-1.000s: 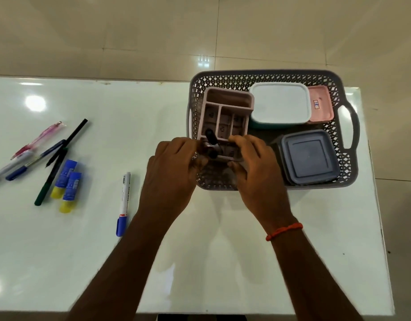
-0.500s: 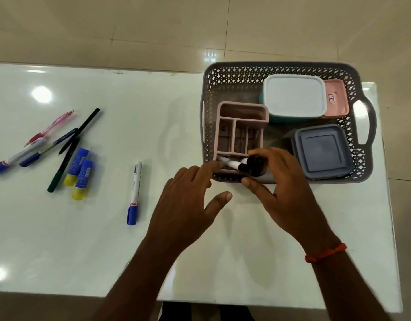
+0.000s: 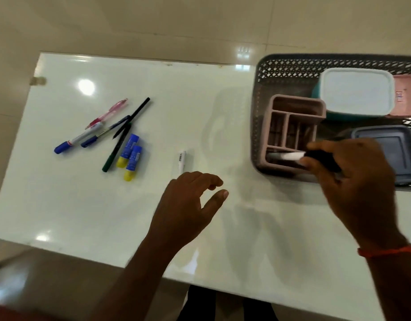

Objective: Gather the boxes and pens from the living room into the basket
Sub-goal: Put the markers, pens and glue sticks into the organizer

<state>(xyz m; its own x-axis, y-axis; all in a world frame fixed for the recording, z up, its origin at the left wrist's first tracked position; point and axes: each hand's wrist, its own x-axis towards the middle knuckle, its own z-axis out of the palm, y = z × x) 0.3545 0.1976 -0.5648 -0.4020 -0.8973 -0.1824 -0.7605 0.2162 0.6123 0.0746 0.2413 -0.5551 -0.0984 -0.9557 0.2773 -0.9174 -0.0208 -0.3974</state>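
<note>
A grey lattice basket (image 3: pixel 290 66) stands at the table's right end. Inside it are a pink divided organizer (image 3: pixel 295 107), a white-lidded teal box (image 3: pixel 357 91), a pink box (image 3: pixel 406 98) and a grey lidded box (image 3: pixel 392 149). My right hand (image 3: pixel 352 179) is shut on a black-capped white marker (image 3: pixel 290 156), which lies across the organizer's near compartment. My left hand (image 3: pixel 188 207) hovers open over the table, just below a white marker (image 3: pixel 181 161) whose lower end it hides. Several pens (image 3: pixel 107 128) and two blue-and-yellow glue sticks (image 3: pixel 130 156) lie at the left.
The white glossy table (image 3: pixel 72 205) ends close to my body, with beige floor tiles (image 3: pixel 153 22) beyond its far edge. A small round fitting (image 3: pixel 39 81) sits at the far left corner. An orange band (image 3: pixel 385 251) circles my right wrist.
My left hand has left the basket and moved left toward the white marker on the table. My right hand keeps the black-capped marker at the organizer. The camera has swung left.
</note>
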